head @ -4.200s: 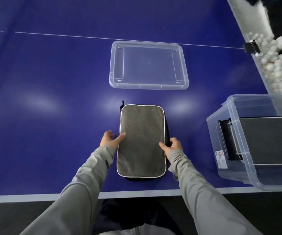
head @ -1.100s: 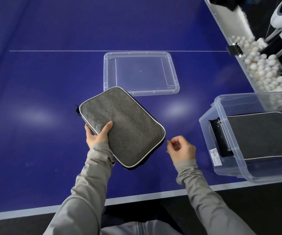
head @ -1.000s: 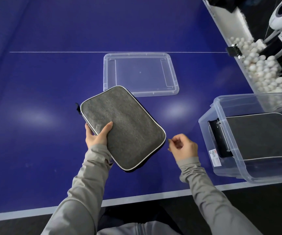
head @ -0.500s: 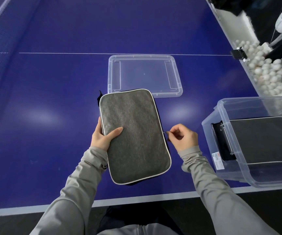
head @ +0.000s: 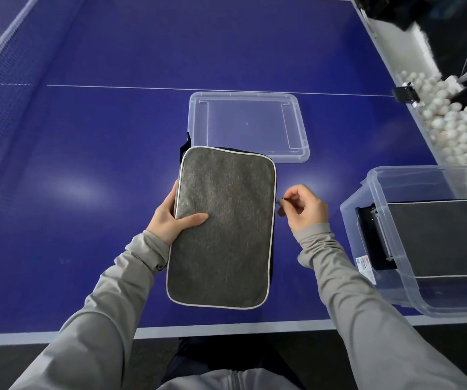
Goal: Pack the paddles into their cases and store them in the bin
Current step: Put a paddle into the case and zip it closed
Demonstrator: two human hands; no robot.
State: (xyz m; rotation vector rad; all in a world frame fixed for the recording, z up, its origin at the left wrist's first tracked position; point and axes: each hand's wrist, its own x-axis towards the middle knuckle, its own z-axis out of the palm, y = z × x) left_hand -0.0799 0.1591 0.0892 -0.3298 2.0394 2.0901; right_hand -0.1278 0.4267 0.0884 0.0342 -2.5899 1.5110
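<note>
A grey fabric paddle case (head: 221, 226), rectangular with rounded corners, pale piping round its edge and a dark underside, lies lengthwise on the blue tabletop (head: 86, 170) near its front edge. The left hand (head: 170, 218) grips the case's left edge, thumb laid flat on the grey top. The right hand (head: 302, 209), just right of the case, has its fingers curled and pinches a small zipper pull (head: 278, 202) at the case's right edge. Just beyond the case lies a clear bin lid (head: 247, 126). Right of the case stands a clear plastic bin (head: 423, 237) holding another grey case (head: 440, 240).
</note>
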